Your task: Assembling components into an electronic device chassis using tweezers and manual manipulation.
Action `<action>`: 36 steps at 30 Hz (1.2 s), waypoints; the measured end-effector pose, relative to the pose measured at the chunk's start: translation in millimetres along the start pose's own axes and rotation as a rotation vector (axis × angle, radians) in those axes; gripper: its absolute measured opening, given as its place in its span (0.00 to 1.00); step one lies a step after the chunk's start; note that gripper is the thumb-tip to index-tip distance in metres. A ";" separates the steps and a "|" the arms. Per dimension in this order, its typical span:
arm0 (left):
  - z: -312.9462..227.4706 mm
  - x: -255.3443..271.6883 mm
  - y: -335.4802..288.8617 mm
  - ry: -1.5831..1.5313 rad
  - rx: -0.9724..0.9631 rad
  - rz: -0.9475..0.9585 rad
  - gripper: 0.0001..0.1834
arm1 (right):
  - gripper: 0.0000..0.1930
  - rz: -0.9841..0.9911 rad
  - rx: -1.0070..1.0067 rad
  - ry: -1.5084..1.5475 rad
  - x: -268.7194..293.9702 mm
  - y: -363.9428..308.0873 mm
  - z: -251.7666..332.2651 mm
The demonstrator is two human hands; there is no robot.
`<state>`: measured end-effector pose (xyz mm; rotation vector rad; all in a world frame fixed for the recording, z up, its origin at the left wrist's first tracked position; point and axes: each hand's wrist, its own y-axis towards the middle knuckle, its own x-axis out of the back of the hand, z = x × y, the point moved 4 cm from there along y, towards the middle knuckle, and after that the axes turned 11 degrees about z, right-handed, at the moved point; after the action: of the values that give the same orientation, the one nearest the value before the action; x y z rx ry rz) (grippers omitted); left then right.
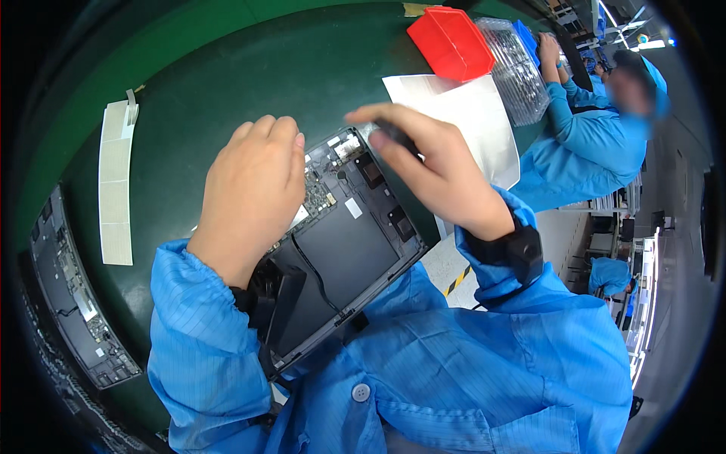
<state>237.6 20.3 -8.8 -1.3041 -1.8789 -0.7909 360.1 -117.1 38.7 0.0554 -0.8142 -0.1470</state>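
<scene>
In front of me lies an opened laptop base [344,242], tilted, with its circuit board, a black cable and flat dark panels exposed. My left hand [253,193] is over the board's left part, fingers curled and pressed together; their tips and anything in them are hidden. At the base's far right corner, my right hand [442,163] has a small dark object [395,136] between thumb and fingers, slightly blurred, its kind unclear. A black device on my left wrist covers part of the base.
A second opened laptop base [79,295] lies at the left, near a strip of pale labels [116,185]. White sheets [484,113], a red bin [451,45] and clear plastic trays [518,72] are at far right. A co-worker in blue [597,147] works beyond them.
</scene>
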 end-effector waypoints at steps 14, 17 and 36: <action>-0.3 -1.7 1.3 -0.009 -0.006 -0.002 0.11 | 0.20 0.328 -0.368 0.015 -2.8 28.8 -37.0; 0.7 -2.2 -0.6 0.001 0.002 -0.003 0.10 | 0.24 0.401 -0.393 -0.077 3.1 37.3 -31.5; -0.6 0.0 -3.1 0.061 0.011 -0.052 0.10 | 0.12 -0.283 -0.348 0.838 -22.3 -24.2 -34.3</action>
<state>234.8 18.8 -8.7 -1.2147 -1.8727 -0.8366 367.3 -137.9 -3.5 -0.0944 0.0670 -0.4923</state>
